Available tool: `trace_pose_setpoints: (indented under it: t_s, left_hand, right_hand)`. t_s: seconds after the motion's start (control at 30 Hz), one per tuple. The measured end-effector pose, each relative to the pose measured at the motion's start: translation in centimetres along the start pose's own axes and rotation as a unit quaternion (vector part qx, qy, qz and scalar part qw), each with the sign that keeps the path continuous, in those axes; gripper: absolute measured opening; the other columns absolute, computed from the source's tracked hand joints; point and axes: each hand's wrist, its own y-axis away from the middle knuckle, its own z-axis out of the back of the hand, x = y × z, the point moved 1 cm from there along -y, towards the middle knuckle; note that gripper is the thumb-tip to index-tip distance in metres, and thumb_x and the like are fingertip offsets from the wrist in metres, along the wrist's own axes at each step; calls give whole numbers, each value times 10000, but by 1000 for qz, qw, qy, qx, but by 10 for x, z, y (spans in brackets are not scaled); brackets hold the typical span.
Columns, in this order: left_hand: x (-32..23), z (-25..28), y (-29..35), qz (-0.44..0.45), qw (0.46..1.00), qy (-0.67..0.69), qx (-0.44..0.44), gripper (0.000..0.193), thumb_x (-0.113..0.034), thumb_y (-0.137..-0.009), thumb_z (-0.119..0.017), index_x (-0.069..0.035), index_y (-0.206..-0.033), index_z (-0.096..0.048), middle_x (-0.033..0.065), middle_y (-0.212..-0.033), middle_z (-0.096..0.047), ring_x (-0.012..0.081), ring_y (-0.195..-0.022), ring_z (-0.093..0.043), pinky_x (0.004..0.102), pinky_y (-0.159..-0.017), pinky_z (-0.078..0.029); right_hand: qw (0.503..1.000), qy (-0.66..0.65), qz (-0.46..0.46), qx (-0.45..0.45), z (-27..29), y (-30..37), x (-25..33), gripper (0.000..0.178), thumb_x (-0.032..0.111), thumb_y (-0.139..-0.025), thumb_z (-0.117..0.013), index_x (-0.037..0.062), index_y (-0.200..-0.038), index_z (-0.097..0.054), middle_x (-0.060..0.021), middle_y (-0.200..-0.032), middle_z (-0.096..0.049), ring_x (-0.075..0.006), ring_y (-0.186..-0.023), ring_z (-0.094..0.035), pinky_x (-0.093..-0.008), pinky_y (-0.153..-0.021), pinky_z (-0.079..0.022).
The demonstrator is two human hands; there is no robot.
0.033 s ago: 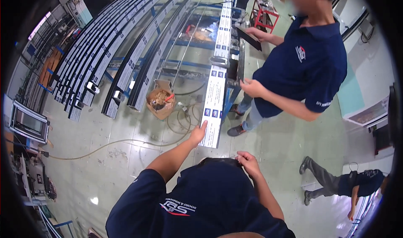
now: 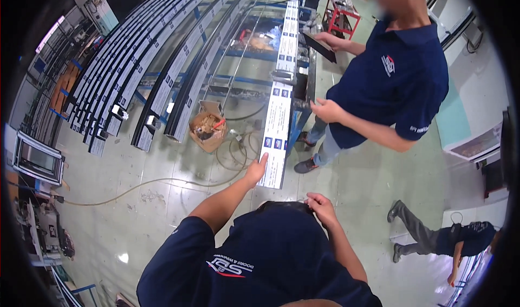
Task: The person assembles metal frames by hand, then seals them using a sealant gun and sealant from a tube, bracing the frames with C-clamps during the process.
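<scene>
My left hand point(image 2: 257, 171) grips the near end of a long window profile point(image 2: 277, 117) covered in printed white protective film. The thumb lies on top, and the other fingers are hidden beneath the edge. The profile runs straight away from me across a blue-framed bench, passing a metal clamp-like fitting point(image 2: 283, 77). At my waist, my right hand point(image 2: 322, 207) is held closed with fingers pinched, beside something black point(image 2: 287, 207) at the front of my body. What those fingers hold, if anything, is too small to make out.
A co-worker point(image 2: 398, 85) stands right of the profile, holding a dark flat plate point(image 2: 320, 48). Several film-covered profiles point(image 2: 184, 112) lie on racks at left. A cardboard box point(image 2: 207, 132) and a hose point(image 2: 146, 184) are on the floor. Another person point(image 2: 460, 236) is at far right.
</scene>
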Motion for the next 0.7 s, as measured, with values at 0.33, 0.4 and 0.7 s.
trace_pose_setpoints:
  t_s: [0.33, 0.4, 0.7]
  left_hand:
    - [-8, 3, 5, 22, 999, -31, 32, 983, -756, -990, -426, 149, -1354, -552, 294, -1320, -645, 343, -1244, -632, 392, -1063, -461]
    - [0, 3, 1, 16, 1000, -11, 12, 966, -748, -997, -421, 143, -1342, -562, 270, -1301, -661, 324, -1213, -647, 383, -1043, -475]
    - [10, 1, -9, 37, 994, 79, 63, 893, -697, -1020, -441, 130, -1317, -598, 264, -1255, -681, 331, -1200, -640, 393, -1031, -470]
  right_hand:
    - [998, -64, -8, -27, -3, -2, -21, 342, 162, -1019, -639, -14, -1311, -653, -88, -1108, -740, -163, -1034, -691, -291, -956, -523]
    - [999, -49, 13, -21, -4, -4, -22, 341, 167, -1019, -638, -16, -1306, -654, -88, -1107, -740, -161, -1029, -692, -290, -955, -523]
    - [998, -45, 18, -33, -10, -6, -24, 330, 166, -1015, -637, -19, -1288, -659, -77, -1091, -742, -156, -1030, -670, -294, -957, -504]
